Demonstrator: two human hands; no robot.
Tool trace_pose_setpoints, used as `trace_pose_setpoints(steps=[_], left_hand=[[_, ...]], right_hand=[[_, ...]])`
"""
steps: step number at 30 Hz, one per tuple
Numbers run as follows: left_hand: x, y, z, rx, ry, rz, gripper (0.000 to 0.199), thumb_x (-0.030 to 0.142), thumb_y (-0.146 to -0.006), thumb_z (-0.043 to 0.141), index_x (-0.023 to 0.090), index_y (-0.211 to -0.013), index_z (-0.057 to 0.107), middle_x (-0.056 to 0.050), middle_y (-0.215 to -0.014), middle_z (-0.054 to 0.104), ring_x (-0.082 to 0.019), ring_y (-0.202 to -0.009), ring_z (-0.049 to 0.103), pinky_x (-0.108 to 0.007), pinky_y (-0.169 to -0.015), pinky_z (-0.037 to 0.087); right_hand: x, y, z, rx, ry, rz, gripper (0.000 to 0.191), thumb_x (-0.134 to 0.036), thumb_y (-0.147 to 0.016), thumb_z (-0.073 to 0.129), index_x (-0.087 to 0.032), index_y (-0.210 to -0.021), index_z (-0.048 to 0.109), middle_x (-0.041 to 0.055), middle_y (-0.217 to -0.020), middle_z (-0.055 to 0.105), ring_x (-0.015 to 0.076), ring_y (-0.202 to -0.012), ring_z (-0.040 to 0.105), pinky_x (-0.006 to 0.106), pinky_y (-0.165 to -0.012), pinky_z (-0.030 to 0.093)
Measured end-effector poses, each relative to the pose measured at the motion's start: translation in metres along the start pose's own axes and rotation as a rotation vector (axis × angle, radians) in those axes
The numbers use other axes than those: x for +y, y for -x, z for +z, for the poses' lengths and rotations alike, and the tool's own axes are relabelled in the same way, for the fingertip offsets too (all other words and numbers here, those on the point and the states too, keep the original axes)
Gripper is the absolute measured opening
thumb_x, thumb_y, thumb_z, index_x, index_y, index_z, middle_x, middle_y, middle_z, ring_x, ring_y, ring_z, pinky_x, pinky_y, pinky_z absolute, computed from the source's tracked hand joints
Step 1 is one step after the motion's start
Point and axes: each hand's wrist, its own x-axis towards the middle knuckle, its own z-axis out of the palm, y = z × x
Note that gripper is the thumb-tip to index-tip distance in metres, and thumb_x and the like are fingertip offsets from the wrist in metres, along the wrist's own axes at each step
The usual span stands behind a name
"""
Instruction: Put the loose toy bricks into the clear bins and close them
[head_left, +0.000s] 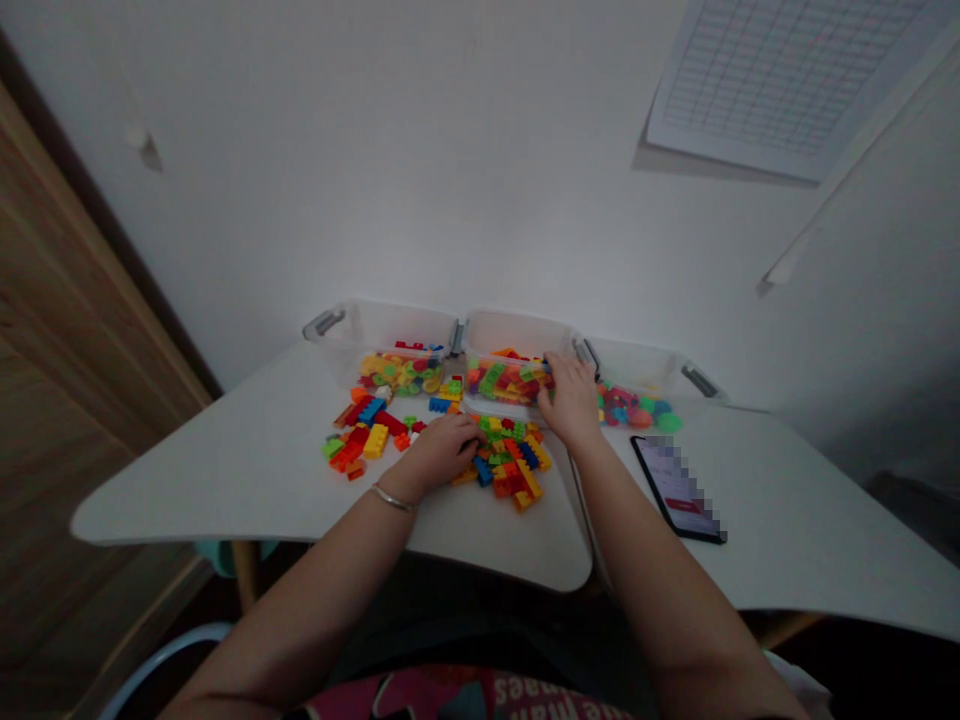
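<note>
My left hand (448,450), with a bracelet on the wrist, is closed. Its fingers curl down at the left edge of a loose pile of toy building bricks (517,470); what they grip is hidden. At the front right corner of the middle clear plastic bin (517,328) is my right hand (574,398), thumb and fingers apart, with no held brick that I can make out. Green, orange and red bricks (499,378) show through that bin's front wall. Another loose group of bricks (367,430), red, blue, yellow and orange, lies left of my left hand.
The left clear bin (390,318) holds mostly yellow pieces, and the right clear bin (637,355) has colourful rounded pieces. A phone (679,490) lies on the white table (247,480) to the right. The wall behind carries a printed sheet (780,90).
</note>
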Motion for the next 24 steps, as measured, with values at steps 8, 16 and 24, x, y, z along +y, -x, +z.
trace_pose_setpoints(steps=[8, 16, 24], left_hand=[[0.001, 0.000, 0.000, -0.011, 0.001, -0.011, 0.022, 0.015, -0.089, 0.049, 0.018, -0.095, 0.070, -0.008, -0.097, 0.066, -0.021, -0.095, 0.059, -0.035, -0.087, 0.049], [0.001, 0.000, -0.002, -0.014, 0.012, 0.005, 0.022, 0.015, -0.089, 0.049, 0.019, -0.094, 0.069, -0.008, -0.097, 0.066, -0.021, -0.097, 0.058, -0.035, -0.090, 0.048], [0.000, 0.001, 0.001, 0.001, 0.012, 0.015, 0.022, 0.014, -0.089, 0.048, 0.019, -0.094, 0.069, -0.007, -0.097, 0.066, -0.021, -0.097, 0.058, -0.035, -0.090, 0.048]], right_hand=[[0.006, -0.013, -0.009, -0.041, -0.169, 0.077, 0.046, -0.024, -0.081, 0.056, -0.015, -0.125, 0.058, 0.0158, -0.138, 0.055, 0.0310, -0.129, 0.048, 0.054, -0.112, 0.033], [-0.009, 0.002, -0.028, 0.045, -0.289, 0.030, 0.028, -0.020, -0.084, 0.048, -0.020, -0.103, 0.069, 0.0091, -0.106, 0.069, 0.0248, -0.104, 0.061, 0.044, -0.096, 0.048], [0.002, 0.063, 0.005, -0.217, -0.362, 0.249, 0.025, -0.027, -0.081, 0.055, -0.019, -0.100, 0.068, 0.0098, -0.100, 0.065, 0.0171, -0.069, 0.060, 0.035, -0.070, 0.053]])
